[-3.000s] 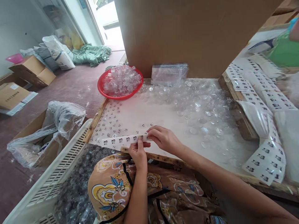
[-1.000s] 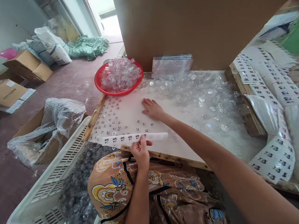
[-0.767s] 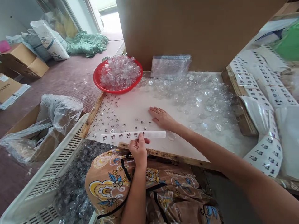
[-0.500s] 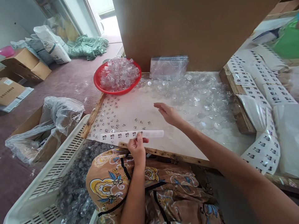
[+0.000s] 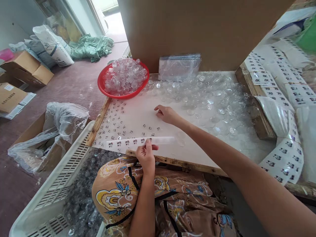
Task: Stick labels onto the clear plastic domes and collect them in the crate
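Note:
My left hand [image 5: 147, 154] pinches a white strip [image 5: 163, 141] printed with small panda figures, thumb on top, near the front edge of the white board [image 5: 138, 115]. Above the middle of the board is my right hand [image 5: 166, 114], its fingers bent; whether they hold anything is too small to tell. Small panda pieces [image 5: 116, 120] lie scattered on the board's left part, with a few between the hands. Clear round discs [image 5: 209, 102] spread over the back and right of the board.
A red basin [image 5: 123, 95] heaped with clear pieces sits at the back left corner. Flat plastic bags [image 5: 179, 67] lean on a cardboard panel [image 5: 202, 33]. At left is a white crate [image 5: 59, 174] of clear pieces; banded panda sheets [image 5: 286, 158] lie at right.
My right hand has moved slightly left and its fingers have curled more. My left hand still holds the strip in nearly the same place. The view has shifted a little.

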Available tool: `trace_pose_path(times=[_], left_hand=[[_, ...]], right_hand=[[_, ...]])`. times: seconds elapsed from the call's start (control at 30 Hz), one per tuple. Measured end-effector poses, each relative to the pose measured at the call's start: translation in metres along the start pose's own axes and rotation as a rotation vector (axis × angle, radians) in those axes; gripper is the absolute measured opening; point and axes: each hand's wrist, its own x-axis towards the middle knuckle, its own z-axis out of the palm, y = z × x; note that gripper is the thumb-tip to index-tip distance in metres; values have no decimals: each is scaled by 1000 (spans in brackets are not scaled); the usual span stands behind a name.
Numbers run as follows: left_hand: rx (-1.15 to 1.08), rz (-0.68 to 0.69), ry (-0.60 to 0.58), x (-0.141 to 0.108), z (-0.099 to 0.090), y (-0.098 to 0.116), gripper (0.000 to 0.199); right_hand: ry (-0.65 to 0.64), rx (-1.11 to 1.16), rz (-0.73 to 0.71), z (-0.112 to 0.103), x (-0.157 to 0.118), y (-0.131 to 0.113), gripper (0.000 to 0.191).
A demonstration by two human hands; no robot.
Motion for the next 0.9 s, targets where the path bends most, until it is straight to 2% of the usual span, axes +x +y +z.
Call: trace_pose_path(times=[0.07,0.13,0.23,0.3,0.37,0.43,0.53,0.7,0.77,0.83,0.9], left_hand=[[1,6,0,0,0,1,33],[-3,-1,-5,0,0,1,34],[-9,-31,-23,0,0,2,35],[-20,-47,-22,1,0,3,34],[-54,-61,-8,2,1,3,33],[-108,-69,17,2,2,4,34],[-164,-81,53,3,2,5,37],[-145,-92,63,5,2,6,34],[-128,-89,61,5,1,5,33],[-119,-84,62,5,1,4,31],[-125,-83,62,5,1,3,30]], right_hand=[[-25,7,15,-3,5,0,22],[15,-47,2,-8,5,-3,15],[87,7,-87,-15,-14,-19,17],[-13,190,-183,-19,-36,-37,22],[-219,388,-235,-20,-60,-55,22],[-246,461,-231,-18,-78,-67,13],[-126,419,-241,-13,-94,-70,4],[61,185,-367,-4,-108,-66,14],[109,209,-420,-4,-109,-67,18],[135,327,-372,-9,-101,-61,16],[154,464,-166,-18,-87,-47,15]])
